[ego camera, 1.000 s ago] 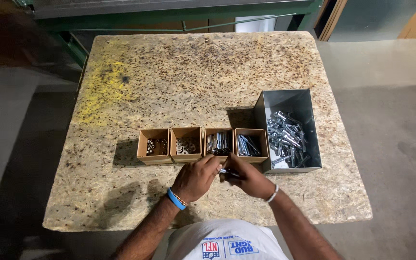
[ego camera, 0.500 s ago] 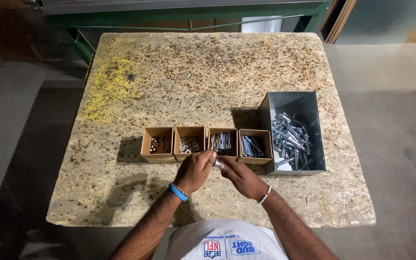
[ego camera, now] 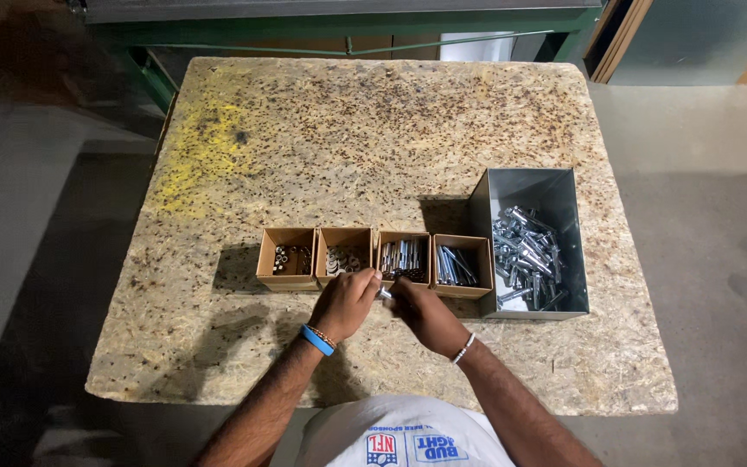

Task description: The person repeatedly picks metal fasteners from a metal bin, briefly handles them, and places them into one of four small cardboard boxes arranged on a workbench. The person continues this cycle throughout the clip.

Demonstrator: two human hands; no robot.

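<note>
Both the left hand and right hand pinch one small silver bolt just near of four small brown cardboard boxes, seemingly unthreading it, left of the grey metal bin.

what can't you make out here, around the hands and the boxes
Head view only:
- Small metal piece between left hand and right hand: mostly hidden by the fingers, its kind unclear.
- Parts in the two leftmost cardboard boxes: too small to identify.
- Grey metal bin: its near wall hides part of the floor inside.
</note>
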